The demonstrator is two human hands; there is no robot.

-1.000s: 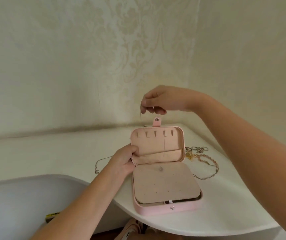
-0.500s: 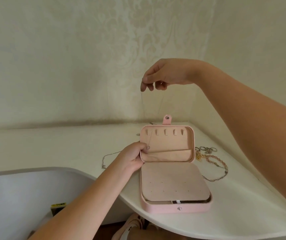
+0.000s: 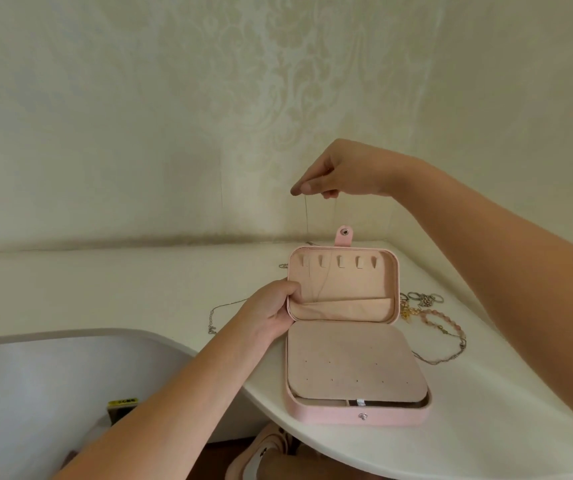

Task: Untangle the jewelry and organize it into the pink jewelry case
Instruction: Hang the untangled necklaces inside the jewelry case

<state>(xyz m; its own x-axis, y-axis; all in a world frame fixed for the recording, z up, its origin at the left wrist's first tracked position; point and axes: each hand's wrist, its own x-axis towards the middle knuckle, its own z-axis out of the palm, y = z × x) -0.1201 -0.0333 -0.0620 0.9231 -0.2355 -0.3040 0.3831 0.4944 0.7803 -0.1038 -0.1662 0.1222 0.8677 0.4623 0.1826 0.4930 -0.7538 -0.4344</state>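
The pink jewelry case (image 3: 358,415) lies open on the white table, its lid (image 3: 395,289) standing upright with a row of hooks and a pocket. My left hand (image 3: 271,311) grips the lid's left edge. Above the lid, my right hand (image 3: 337,174) pinches a thin chain necklace (image 3: 306,216), which hangs in two strands down into the lid's pocket. Right of the case lies a tangle of jewelry (image 3: 432,318): rings, a gold piece, a beaded bracelet and a chain. A silver chain (image 3: 219,315) lies left of the case.
The curved white table (image 3: 105,289) ends in a front edge near the case. A white chair or tub (image 3: 53,393) sits lower left with a yellow-labelled object (image 3: 122,403) below. The patterned wall stands close behind. Another chain piece (image 3: 282,266) shows behind the lid.
My right hand rose with the necklace, pulling it up from the lid, then came down a little. The left hand stays on the lid's edge. The view shifted slightly.
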